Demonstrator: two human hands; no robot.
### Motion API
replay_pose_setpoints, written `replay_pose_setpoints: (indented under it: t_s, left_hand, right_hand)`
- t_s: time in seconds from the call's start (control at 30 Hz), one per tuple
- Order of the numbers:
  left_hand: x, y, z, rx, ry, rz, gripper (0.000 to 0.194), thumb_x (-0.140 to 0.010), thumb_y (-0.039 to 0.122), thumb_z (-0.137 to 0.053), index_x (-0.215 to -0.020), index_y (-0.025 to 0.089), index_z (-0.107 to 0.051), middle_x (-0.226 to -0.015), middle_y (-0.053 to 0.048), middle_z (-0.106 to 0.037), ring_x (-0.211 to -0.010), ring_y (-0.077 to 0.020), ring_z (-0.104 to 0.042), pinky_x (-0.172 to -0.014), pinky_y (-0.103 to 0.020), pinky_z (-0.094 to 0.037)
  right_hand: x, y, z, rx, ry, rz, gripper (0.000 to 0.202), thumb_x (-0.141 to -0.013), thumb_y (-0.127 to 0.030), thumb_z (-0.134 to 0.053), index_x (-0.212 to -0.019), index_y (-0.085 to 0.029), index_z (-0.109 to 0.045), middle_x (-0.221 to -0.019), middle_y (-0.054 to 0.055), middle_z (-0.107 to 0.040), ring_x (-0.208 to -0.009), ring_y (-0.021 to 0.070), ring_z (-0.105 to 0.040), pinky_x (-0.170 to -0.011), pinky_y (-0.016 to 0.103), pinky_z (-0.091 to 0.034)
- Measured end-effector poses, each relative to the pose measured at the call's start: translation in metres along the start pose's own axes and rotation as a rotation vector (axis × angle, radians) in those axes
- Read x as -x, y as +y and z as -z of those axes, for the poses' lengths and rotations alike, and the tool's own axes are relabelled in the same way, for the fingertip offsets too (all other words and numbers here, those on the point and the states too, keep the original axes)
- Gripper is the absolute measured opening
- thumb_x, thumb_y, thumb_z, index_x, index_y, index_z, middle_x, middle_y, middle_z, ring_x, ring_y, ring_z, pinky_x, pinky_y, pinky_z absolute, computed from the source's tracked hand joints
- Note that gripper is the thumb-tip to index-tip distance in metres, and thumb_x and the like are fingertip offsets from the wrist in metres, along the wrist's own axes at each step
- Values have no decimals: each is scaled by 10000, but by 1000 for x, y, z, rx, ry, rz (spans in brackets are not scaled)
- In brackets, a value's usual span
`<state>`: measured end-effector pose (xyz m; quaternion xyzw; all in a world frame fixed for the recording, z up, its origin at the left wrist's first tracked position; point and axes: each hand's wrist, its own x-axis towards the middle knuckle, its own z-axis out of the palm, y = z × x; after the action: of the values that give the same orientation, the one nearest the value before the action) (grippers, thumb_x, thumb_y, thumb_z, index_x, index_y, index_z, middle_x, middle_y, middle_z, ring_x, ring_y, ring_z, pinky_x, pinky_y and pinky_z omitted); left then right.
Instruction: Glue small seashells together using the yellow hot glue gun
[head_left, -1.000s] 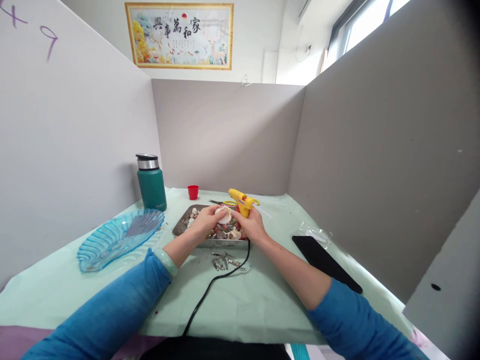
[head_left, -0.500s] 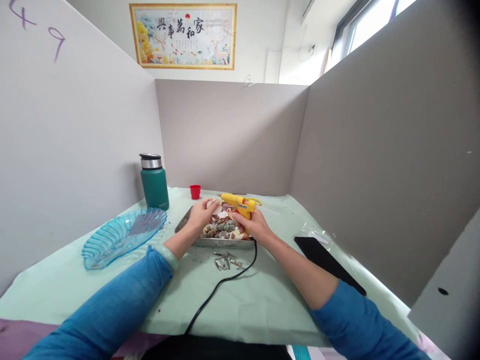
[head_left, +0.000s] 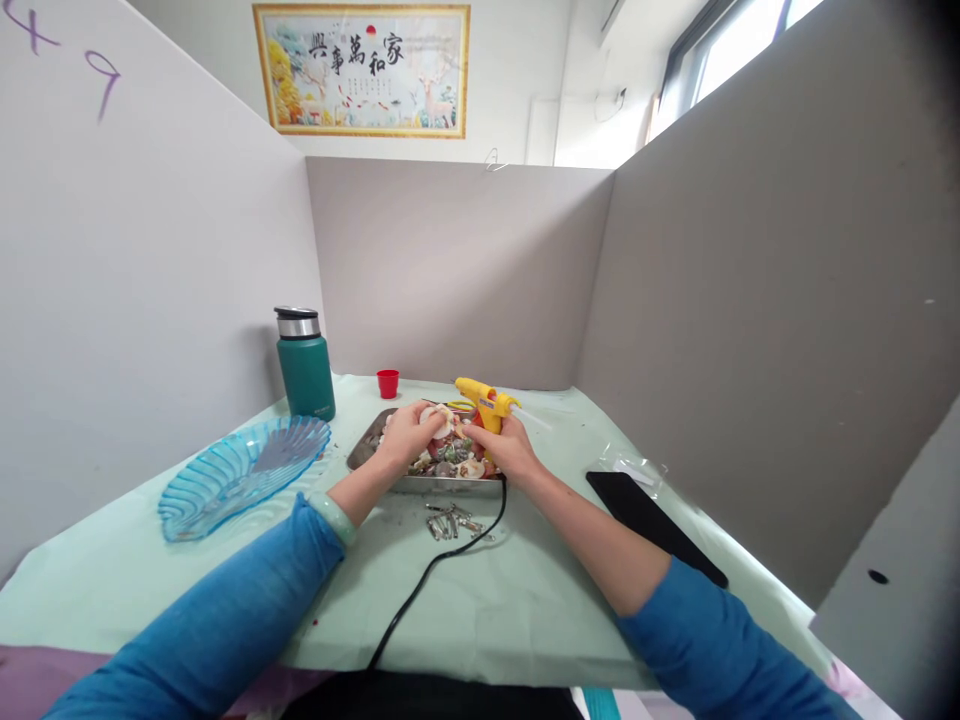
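Note:
My right hand is wrapped round the grip of a yellow hot glue gun, and a clear glue stick juts from its back end. My left hand is closed on a whitish shell held near the gun; its far side is hidden by the fingers. Both hands are over a metal tray filled with mixed seashells. Several small silvery metal clips lie on the table in front of the tray. The black cord runs toward me beside them.
On the left are a blue clear shell-shaped dish and a green bottle. A red cup stands behind the tray. To the right lie a black flat strip and a plastic bag. Grey partitions enclose the table.
The glue gun has tipped, so its nozzle no longer points out past the shell to the left. My left hand has brought the shell slightly right, closer to my right hand.

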<state>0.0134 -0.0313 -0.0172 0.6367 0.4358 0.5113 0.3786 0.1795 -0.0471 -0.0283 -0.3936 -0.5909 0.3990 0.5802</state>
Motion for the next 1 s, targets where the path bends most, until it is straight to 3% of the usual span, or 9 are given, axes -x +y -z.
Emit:
replay_pose_setpoints:
  t_s: [0.1, 0.23, 0.5, 1.0]
  left_hand:
    - [7, 6, -7, -23, -44, -68, 206, -739, 342, -624, -788, 143, -602, -536, 19, -575, -410, -102, -506, -397, -198, -391]
    - [12, 12, -11, 25, -97, -60, 268, -741, 381, -641, -830, 130, -616, -575, 10, -583, -441, -104, -515, -409, -208, -428]
    - [10, 5, -10, 52, -164, -51, 388, -721, 450, -688, -934, 134, -615, -700, -12, -614, -523, -114, -558, -413, -204, -448]
    - [9, 3, -10, 102, -109, 28, 365, -661, 432, -738, -816, 124, -619, -516, 40, -511, -406, -68, -418, -358, -183, -329]
  right_hand:
    - [-2, 4, -1, -30, 7, 8, 328, -619, -334, -728, -863, -160, -594, -627, -33, -580, -465, 94, -513, -444, 226, -435]
    - [-2, 4, -1, -45, 32, -11, 325, -621, -349, -719, -849, -161, -586, -579, -43, -557, -458, 98, -503, -446, 228, -434]
    - [-2, 7, 0, -28, 54, 11, 303, -633, -350, -706, -837, -160, -589, -563, -45, -540, -455, 97, -478, -447, 230, -420]
    - [-3, 12, 0, 89, 5, 86, 206, -702, -325, -668, -832, -174, -616, -606, -27, -565, -487, 101, -506, -474, 228, -432]
